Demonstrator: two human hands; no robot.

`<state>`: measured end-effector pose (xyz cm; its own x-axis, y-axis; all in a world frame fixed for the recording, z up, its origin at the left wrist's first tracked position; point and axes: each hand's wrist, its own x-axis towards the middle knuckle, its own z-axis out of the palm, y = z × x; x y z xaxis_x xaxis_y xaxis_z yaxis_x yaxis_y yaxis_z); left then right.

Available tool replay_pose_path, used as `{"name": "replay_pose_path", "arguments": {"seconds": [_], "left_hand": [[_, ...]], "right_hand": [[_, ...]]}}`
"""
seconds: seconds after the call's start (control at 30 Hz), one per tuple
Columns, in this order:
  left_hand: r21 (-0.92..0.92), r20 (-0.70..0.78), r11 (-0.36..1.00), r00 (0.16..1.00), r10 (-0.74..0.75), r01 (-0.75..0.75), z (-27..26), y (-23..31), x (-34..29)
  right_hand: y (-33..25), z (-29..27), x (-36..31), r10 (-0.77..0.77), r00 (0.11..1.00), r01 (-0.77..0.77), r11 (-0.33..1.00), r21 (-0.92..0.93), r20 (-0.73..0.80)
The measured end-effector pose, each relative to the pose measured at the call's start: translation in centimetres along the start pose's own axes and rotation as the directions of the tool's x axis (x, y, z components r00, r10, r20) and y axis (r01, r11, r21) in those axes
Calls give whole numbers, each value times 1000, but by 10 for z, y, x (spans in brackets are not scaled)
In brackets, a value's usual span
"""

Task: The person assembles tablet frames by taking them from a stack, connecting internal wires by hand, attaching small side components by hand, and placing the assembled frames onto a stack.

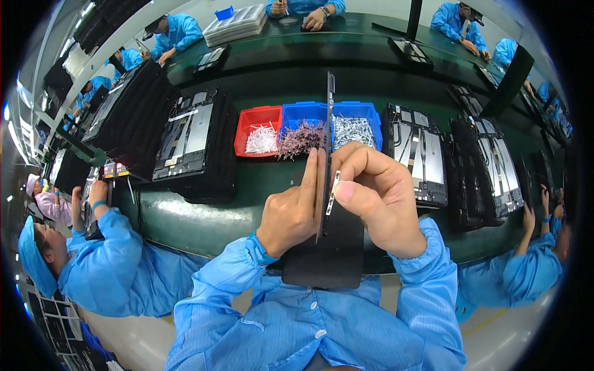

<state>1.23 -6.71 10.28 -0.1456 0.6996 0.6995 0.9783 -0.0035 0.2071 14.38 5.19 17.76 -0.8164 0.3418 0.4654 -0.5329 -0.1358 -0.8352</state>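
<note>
A thin dark tablet panel stands on edge in front of me, seen almost edge-on. My left hand steadies it from the left, its straight fingers lying against that face. On the other side, my right hand is closed, with thumb and forefinger pinching a short, narrow white strip with small dark marks beside the panel. Some right fingers are partly hidden, so I cannot tell whether they also grip the panel. Beneath both hands lies a black mat at the green table's near edge.
Beyond the panel sit a red bin of white pieces, a blue bin of thin pinkish-brown pieces and another blue bin of silvery pieces. Opened tablet stacks flank them left and right. Co-workers in blue sit around.
</note>
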Motion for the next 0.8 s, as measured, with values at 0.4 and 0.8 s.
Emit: {"name": "replay_pose_path", "arguments": {"seconds": [0.4, 0.8], "left_hand": [[111, -13, 989, 995, 101, -99, 7, -1, 1], [84, 8, 993, 997, 77, -77, 3, 8, 2]], "right_hand": [[-8, -6, 1, 35, 999, -35, 999, -40, 0], [-13, -9, -1, 67, 998, -67, 996, -57, -2]]}}
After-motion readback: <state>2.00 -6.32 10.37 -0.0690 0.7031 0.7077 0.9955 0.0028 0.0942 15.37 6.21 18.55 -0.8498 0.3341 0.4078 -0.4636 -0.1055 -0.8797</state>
